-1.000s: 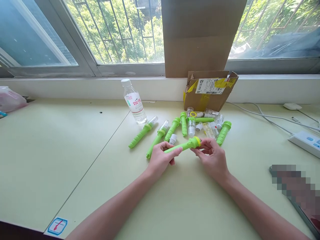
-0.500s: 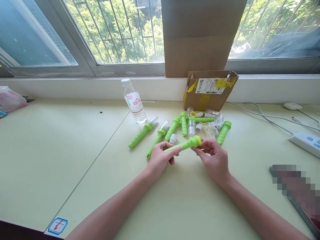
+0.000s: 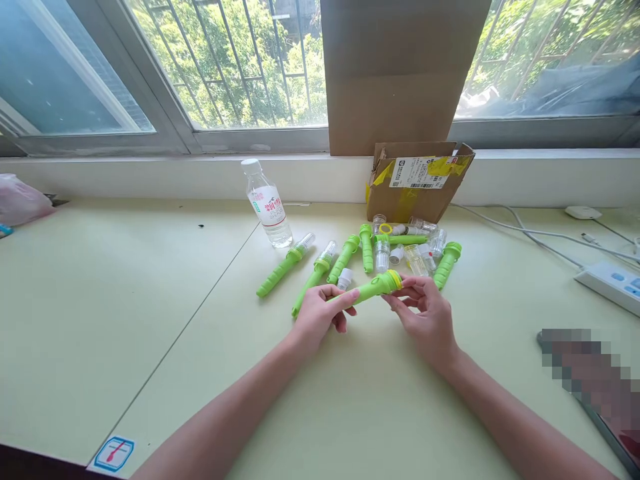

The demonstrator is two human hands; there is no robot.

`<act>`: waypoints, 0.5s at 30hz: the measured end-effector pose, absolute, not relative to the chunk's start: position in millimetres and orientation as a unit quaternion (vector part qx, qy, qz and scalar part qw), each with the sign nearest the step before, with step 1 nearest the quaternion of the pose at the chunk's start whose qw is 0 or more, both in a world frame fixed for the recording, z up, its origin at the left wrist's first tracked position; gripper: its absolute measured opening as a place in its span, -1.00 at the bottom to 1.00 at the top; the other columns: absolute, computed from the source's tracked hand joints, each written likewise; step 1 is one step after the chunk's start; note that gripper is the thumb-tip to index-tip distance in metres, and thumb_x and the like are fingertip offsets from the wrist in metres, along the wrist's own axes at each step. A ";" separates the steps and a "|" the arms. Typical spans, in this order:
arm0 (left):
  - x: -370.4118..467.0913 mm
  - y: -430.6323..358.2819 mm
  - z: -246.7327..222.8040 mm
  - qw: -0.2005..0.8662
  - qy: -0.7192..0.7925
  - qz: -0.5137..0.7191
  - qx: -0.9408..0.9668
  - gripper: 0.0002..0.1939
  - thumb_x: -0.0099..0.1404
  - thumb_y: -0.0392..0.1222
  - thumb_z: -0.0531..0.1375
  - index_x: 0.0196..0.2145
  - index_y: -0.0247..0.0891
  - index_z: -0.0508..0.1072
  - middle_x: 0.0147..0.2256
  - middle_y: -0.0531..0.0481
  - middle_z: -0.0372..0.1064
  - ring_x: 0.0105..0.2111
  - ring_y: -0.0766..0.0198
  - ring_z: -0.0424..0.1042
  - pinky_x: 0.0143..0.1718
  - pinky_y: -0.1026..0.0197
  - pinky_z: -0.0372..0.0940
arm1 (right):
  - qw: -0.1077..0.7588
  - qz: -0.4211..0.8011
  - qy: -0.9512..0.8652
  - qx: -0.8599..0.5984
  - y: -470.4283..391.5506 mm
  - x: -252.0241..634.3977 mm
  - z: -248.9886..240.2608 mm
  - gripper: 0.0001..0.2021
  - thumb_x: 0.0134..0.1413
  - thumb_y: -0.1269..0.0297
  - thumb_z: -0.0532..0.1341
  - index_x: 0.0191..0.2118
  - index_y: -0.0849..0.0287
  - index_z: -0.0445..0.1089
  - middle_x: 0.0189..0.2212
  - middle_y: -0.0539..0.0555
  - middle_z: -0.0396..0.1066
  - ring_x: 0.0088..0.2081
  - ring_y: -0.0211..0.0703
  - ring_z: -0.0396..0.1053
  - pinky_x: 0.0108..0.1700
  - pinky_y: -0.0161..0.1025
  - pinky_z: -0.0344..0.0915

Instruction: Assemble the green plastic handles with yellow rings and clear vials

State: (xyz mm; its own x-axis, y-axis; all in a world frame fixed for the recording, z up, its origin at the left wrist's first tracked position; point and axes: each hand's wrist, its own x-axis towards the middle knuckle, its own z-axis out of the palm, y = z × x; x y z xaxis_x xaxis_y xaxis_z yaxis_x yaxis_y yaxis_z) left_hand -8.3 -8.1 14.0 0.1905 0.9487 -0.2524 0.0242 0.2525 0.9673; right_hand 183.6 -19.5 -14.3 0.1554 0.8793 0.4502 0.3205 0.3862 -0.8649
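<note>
My left hand is wrapped round a green plastic flashlight-shaped tube, its thumb along the top. The tube slants, with its wider end up and to the right. A yellow ring sits at that wide end, and the thumb and fingers of my right hand pinch there. Just beyond lie more green tubes, two of them, such as the leftmost tube, with clear caps on. A white ribbed piece rests behind my left fingers. Clear plastic caps and a loose yellow ring are further back.
A water bottle stands at the back, left of an open cardboard box. White cables run to a power strip on the right. A phone, partly pixelated, lies at the right front.
The green tube has turned slightly in my left hand, so an oval mark on its neck shows more clearly. Both hands stay in nearly the same place.
</note>
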 end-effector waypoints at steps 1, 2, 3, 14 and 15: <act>-8.4 -7.7 14.1 0.607 0.508 0.380 0.479 -0.61 0.10 0.09 0.31 -0.50 -0.29 0.32 -0.52 0.03 0.43 -0.71 0.47 0.25 -0.64 0.37 0.07 | 0.574 0.241 -0.604 -0.498 -19.3 183.6 -13.9 -0.73 -0.01 0.18 0.33 -0.24 0.09 0.25 -0.17 0.10 0.49 -0.36 -0.14 0.51 -0.45 -0.21 0.50; -8.6 -7.2 14.1 0.608 0.507 0.378 0.481 -0.60 0.10 0.10 0.30 -0.51 -0.29 0.31 -0.52 0.03 0.42 -0.71 0.47 0.25 -0.65 0.37 0.07 | 0.573 0.241 -0.605 -0.498 -19.2 183.6 -13.6 -0.73 -0.01 0.19 0.33 -0.24 0.09 0.25 -0.16 0.10 0.48 -0.35 -0.13 0.52 -0.44 -0.21 0.50; -8.7 -6.7 13.9 0.610 0.505 0.376 0.482 -0.60 0.10 0.10 0.30 -0.52 -0.30 0.30 -0.52 0.03 0.42 -0.72 0.47 0.25 -0.65 0.37 0.07 | 0.573 0.241 -0.606 -0.496 -19.2 183.5 -13.3 -0.72 -0.02 0.20 0.33 -0.24 0.09 0.24 -0.13 0.11 0.47 -0.35 -0.14 0.52 -0.44 -0.21 0.50; -7.0 -8.1 14.8 0.601 0.494 0.379 0.501 -0.59 0.14 0.12 0.26 -0.54 -0.28 0.27 -0.60 0.07 0.35 -0.71 0.43 0.27 -0.64 0.35 0.15 | 0.598 0.208 -0.604 -0.484 -21.7 182.3 -17.2 -0.76 -0.03 0.28 0.35 -0.28 0.10 0.27 -0.12 0.11 0.49 -0.38 -0.19 0.51 -0.39 -0.21 0.52; -5.9 -9.3 15.5 0.589 0.496 0.377 0.515 -0.60 0.09 0.08 0.30 -0.54 -0.27 0.27 -0.60 0.10 0.34 -0.70 0.42 0.28 -0.63 0.36 0.15 | 0.601 0.208 -0.600 -0.485 -21.4 183.1 -17.5 -0.76 -0.03 0.28 0.35 -0.28 0.10 0.28 -0.12 0.10 0.49 -0.38 -0.19 0.51 -0.38 -0.20 0.52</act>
State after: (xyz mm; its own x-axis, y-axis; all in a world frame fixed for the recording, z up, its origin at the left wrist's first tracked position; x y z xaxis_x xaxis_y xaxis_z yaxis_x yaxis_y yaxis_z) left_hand -5.9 -9.3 15.5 0.2236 0.9547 -0.1965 0.0668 0.1861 0.9803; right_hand 183.1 -21.4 -17.5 0.1929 0.8323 0.5197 0.3330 0.4427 -0.8325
